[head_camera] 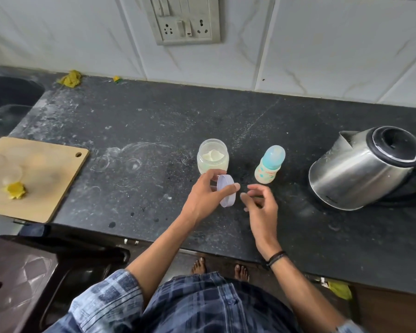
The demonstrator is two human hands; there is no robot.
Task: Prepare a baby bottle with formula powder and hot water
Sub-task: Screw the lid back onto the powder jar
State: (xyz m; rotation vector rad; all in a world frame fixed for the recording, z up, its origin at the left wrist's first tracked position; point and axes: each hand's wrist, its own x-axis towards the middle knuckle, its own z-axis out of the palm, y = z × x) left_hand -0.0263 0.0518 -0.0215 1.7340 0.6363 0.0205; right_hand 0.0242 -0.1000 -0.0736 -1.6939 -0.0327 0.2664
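Left hand (205,194) in a pinch; right hand (262,207) (fingers (259,188) loose) alongside.

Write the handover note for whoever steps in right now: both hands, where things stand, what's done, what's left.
Left hand holds the jar lid just above the counter.
Right hand is empty, fingers loosely curled, beside the lid.
Formula jar stands open with powder inside.
Baby bottle stands to its right, blue cap on.
Kettle sits far right, lid shut.
Done: jar opened.
Left: set the lid down, uncap the bottle, add powder, pour water, close up.
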